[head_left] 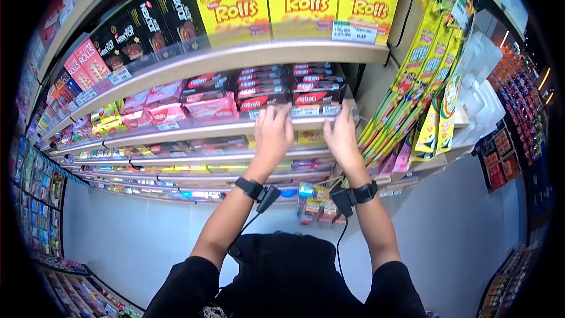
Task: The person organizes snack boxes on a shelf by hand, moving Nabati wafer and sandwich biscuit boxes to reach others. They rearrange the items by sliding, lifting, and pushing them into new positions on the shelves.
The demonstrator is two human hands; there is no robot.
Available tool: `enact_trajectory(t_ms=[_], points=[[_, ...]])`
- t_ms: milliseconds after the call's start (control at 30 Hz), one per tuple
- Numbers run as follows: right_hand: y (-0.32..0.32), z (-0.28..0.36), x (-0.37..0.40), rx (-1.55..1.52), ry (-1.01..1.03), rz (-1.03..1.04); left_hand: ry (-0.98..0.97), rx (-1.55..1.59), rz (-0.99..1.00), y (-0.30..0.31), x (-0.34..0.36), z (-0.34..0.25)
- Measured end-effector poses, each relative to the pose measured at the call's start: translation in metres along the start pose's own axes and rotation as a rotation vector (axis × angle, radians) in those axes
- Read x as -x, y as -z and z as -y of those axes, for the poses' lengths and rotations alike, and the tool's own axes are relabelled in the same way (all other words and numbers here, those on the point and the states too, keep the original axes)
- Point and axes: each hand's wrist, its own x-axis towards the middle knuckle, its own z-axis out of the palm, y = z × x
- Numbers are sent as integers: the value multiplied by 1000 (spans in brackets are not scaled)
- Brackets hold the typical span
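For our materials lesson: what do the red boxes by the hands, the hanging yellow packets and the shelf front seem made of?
Red boxes: probably printed cardboard, slightly glossy; flat faces, sharp edges.
Hanging yellow packets: seemingly thin plastic film; shiny, limp.
Shelf front: likely smooth plastic; pale with glare.

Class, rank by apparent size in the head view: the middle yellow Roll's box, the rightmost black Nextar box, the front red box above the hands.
1. Yellow Roll's box
2. Black Nextar box
3. Red box, only its narrow front face shows

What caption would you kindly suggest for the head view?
Left hand and right hand touch the shelf edge below stacked red boxes.
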Motion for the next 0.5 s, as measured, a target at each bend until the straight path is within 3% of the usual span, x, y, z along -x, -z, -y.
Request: enact_trajectory(t_ms=[233,333,500], points=[[10,17,-5,118,-82,30,-7,-16,-17,0,-11,1],[5,10,-6,243,-23,10,-3,-13,-39,-2,-13,2],[3,9,-16,676,118,8,8,-32,-43,-4,-16,2]])
